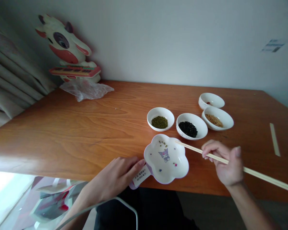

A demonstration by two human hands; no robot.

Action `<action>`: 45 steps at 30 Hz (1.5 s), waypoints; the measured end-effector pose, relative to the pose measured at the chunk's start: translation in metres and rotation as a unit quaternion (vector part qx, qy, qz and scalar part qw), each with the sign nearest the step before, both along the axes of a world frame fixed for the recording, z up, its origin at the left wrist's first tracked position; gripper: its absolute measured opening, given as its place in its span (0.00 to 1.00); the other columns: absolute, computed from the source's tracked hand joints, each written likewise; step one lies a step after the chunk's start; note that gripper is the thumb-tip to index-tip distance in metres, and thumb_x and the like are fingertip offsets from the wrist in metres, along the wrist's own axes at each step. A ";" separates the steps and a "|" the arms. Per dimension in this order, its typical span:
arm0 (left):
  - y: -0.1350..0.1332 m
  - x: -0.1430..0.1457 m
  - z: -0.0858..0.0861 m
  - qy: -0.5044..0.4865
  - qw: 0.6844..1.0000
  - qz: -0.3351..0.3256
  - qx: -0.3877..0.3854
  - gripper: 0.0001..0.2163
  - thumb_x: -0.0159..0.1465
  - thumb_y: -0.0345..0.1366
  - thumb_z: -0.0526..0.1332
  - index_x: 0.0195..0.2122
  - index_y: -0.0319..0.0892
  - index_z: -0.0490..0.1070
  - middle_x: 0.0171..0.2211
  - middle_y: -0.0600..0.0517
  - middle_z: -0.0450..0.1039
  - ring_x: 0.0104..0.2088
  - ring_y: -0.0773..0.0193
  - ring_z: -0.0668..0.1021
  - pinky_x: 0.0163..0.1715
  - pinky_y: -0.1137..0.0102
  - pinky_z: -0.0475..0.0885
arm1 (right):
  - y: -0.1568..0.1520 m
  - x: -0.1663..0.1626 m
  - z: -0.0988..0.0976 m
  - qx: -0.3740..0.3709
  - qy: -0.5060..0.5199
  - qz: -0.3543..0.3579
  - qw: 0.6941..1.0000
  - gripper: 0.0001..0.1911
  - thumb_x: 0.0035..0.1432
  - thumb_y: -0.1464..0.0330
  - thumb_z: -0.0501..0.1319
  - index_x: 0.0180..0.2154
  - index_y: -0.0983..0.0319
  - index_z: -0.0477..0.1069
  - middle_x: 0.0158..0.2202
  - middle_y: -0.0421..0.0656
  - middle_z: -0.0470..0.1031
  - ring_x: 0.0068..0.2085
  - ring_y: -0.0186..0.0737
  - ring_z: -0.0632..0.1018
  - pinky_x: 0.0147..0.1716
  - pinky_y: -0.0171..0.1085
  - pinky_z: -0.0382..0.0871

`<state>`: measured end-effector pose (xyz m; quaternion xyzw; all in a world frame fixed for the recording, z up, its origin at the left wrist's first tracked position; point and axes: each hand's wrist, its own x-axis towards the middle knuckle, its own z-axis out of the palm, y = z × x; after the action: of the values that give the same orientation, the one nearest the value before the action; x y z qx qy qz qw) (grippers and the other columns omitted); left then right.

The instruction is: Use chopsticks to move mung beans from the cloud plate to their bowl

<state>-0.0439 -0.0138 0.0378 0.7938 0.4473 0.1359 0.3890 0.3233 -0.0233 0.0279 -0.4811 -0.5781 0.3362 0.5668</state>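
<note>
My right hand is closed around a pair of wooden chopsticks, whose tips reach over the rim of a flower-shaped dish. A cartoon figure is printed in the dish, and several green beans lie near its far side. My left hand grips the dish's purple handle, which bears a white label. Just behind the dish stand a white bowl of green beans and another bowl of black beans.
Farther right are a bowl of tan grains and a bowl with a few reddish pieces. A paper strip lies at the right. A cow toy and clear plastic bag sit back left. A cable crosses my left arm.
</note>
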 end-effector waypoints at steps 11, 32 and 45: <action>0.003 0.010 -0.015 -0.098 0.947 0.015 -0.306 0.28 0.73 0.62 0.54 0.31 0.40 0.70 0.22 0.55 0.69 0.22 0.70 0.67 0.22 0.75 0.58 | -0.004 0.000 0.009 0.014 0.017 -0.009 1.000 0.39 0.71 0.41 0.45 0.27 0.57 0.81 0.25 0.46 0.74 0.26 0.43 0.72 0.22 0.40 0.63; 0.010 0.006 -0.016 -0.171 0.927 -0.017 -0.334 0.28 0.73 0.62 0.55 0.28 0.40 0.68 0.19 0.56 0.64 0.20 0.70 0.64 0.21 0.74 0.56 | -0.006 0.000 0.036 -0.117 -0.174 0.092 0.973 0.12 0.68 0.57 0.67 0.36 0.57 0.79 0.32 0.42 0.78 0.31 0.39 0.76 0.28 0.34 0.72; 0.009 0.008 -0.016 -0.155 0.929 -0.006 -0.335 0.28 0.74 0.60 0.55 0.29 0.39 0.69 0.21 0.55 0.65 0.21 0.70 0.66 0.21 0.74 0.58 | 0.000 -0.006 0.016 -0.078 -0.198 0.156 0.965 0.18 0.77 0.60 0.53 0.38 0.56 0.76 0.35 0.42 0.77 0.36 0.43 0.78 0.37 0.40 0.72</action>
<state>-0.0358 -0.0044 0.0213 0.5890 0.3962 0.0976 0.6975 0.3175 -0.0235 0.0443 -0.4846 -0.7185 0.3632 0.3421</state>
